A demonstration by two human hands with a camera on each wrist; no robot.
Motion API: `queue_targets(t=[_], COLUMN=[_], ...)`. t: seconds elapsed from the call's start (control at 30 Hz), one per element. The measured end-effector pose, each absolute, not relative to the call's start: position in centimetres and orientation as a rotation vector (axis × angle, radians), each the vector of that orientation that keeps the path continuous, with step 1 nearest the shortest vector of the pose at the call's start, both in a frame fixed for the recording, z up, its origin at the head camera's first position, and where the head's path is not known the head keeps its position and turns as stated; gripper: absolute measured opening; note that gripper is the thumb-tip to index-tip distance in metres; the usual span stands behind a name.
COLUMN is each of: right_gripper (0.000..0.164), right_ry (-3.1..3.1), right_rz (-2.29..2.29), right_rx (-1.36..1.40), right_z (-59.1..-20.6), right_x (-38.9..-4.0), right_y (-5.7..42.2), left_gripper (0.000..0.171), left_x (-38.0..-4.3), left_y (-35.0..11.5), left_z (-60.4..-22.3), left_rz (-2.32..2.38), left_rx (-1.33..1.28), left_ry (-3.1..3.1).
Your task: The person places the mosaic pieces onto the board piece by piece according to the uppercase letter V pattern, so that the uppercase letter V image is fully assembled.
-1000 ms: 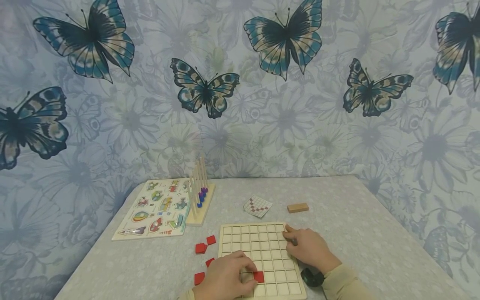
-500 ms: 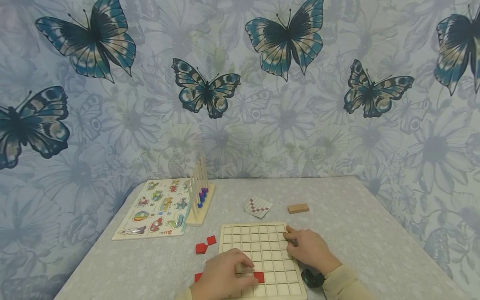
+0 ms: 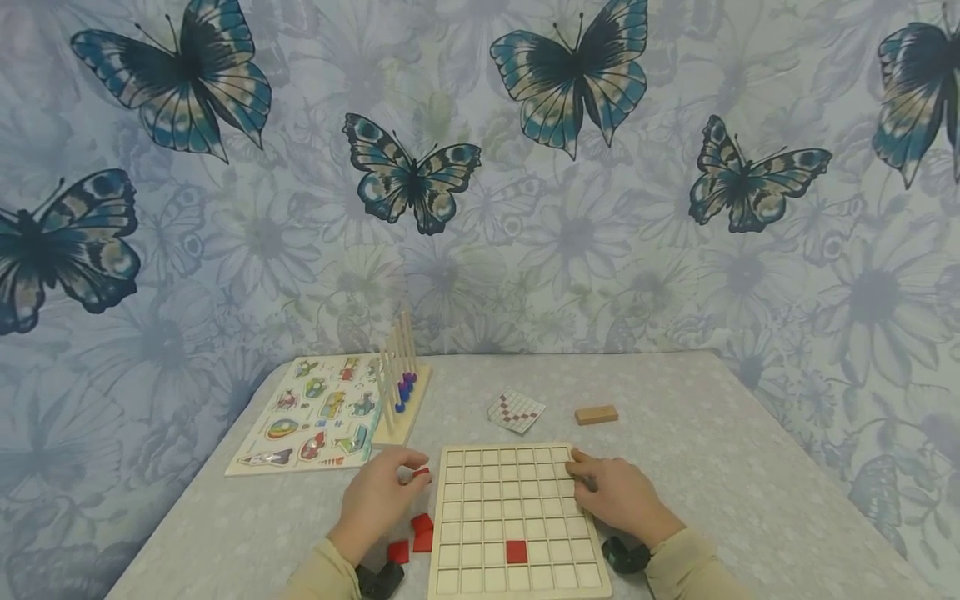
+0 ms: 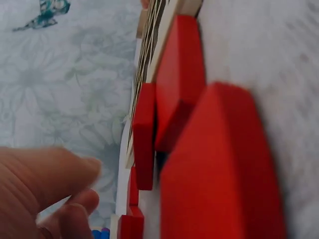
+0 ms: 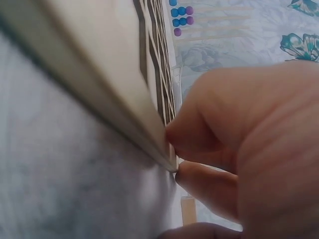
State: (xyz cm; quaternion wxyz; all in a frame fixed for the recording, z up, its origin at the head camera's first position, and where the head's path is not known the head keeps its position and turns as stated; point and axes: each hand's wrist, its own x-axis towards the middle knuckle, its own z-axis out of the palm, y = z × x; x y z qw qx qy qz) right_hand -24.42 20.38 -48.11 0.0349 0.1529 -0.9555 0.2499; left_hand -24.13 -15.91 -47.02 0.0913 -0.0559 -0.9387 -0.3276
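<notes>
The wooden grid board (image 3: 491, 507) lies on the table, with one red square tile (image 3: 517, 552) in a cell of its lower part. My left hand (image 3: 386, 492) is left of the board, thumb and index finger apart around a loose red tile (image 3: 422, 472). In the left wrist view the fingertips (image 4: 89, 169) stand just off the small tiles (image 4: 130, 226), with nothing between them. Larger in that view, several red tiles (image 4: 219, 164) lie along the board's edge. My right hand (image 3: 618, 496) grips the board's upper right corner, thumb against the rim (image 5: 159, 144).
Behind the board lie a patterned grid card (image 3: 516, 412) and a small wooden block (image 3: 596, 415). A picture puzzle board (image 3: 300, 421) and a peg stand with blue and purple beads (image 3: 405, 392) are at the back left of the table (image 3: 675, 400).
My left hand has let go of the red tile on the board, which stays in its cell. It has moved left and away to the loose tiles. The right hand stays put.
</notes>
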Motion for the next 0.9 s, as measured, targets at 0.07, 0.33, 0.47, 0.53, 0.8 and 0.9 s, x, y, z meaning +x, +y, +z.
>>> queue_targets(t=[0.07, 0.33, 0.47, 0.53, 0.8, 0.9], right_gripper=[0.039, 0.039, 0.039, 0.039, 0.039, 0.038], right_ry=[-2.941, -2.941, -2.946, -2.949, -2.944, -2.949], right_rz=[0.772, 0.784, 0.803, 0.811, 0.822, 0.817], right_rx=[0.468, 0.453, 0.455, 0.459, 0.466, 0.46], right_z=[-48.2, -48.1, -48.1, -48.0, -48.0, -47.9], right_x=[-24.5, -24.5, -24.4, -24.4, -24.3, -24.3], right_y=[20.4, 20.2, 20.2, 20.2, 20.3, 20.2], left_gripper=[0.027, 0.036, 0.035, 0.032, 0.025, 0.024], left_x=[-24.4, -25.1, -25.1, -25.1, -25.2, -25.2], left_y=[-16.3, -16.8, -16.9, -16.9, -17.0, -17.1], left_z=[-47.3, -47.8, -47.9, -48.0, -48.1, -48.3], left_rz=[-0.96, -0.863, -0.826, -0.813, -0.829, -0.84], left_rx=[-0.182, -0.166, -0.17, -0.17, -0.168, -0.167], left_ry=[-2.801, -2.843, -2.861, -2.871, -2.883, -2.881])
